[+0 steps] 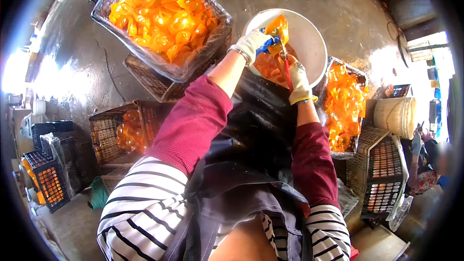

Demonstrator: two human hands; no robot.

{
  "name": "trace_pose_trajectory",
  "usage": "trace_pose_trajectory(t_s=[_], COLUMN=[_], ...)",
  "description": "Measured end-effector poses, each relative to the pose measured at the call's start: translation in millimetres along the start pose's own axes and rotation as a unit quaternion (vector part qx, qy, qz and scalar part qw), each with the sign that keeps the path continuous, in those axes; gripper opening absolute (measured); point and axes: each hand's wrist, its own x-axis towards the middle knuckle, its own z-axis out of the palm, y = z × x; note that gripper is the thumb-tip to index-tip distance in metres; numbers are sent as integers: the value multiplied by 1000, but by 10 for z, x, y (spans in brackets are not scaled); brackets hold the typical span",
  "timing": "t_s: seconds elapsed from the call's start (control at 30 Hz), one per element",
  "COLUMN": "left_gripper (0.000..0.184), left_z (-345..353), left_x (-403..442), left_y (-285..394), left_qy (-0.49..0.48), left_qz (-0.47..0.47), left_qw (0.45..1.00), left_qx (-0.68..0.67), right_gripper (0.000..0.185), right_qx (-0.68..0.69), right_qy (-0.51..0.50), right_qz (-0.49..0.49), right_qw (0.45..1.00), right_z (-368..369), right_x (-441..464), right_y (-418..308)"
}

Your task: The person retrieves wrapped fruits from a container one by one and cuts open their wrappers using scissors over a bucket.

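Over a white bucket (314, 43), my left hand (251, 46), in a whitish glove with blue fingertips, pinches an orange, glossy packet (278, 28). My right hand (298, 79), gloved with a yellow cuff, is closed around a red-handled tool (288, 73); its tip is at the packet's lower end. Reddish-orange contents (270, 67) lie inside the bucket below both hands. Up and to the left, a plastic-lined crate (101, 12) is heaped with orange packets (164, 17). Another lined crate (361, 79) of orange packets (343, 106) stands right of the bucket.
Brown crates (104, 133) stand at the left, one with orange packets inside. Stacked crates (384, 164) and a cream bucket (394, 116) are on the right. Beyond them another person (427, 164) is near the right edge. Black crates (50, 179) stand far left on the wet floor.
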Motion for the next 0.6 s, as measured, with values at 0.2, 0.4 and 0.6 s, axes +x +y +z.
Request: trace_pose_trajectory(t_s=[0.2,0.4,0.6], left_gripper=[36,40,54], left_z=[50,92,13], left_x=[158,95,-14], left_y=[-125,-30,12], left_qy=[24,43,-5], left_qz=[52,77,195], left_qw=[996,977,976], left_qx=[69,195,97], right_gripper=[37,35,31], right_qx=[116,118,313], right_qy=[25,1,-125], right_qz=[24,2,155], right_qw=[993,993,929], right_z=[70,22,-231], right_x=[49,85,-159], right_y=[130,149,-554])
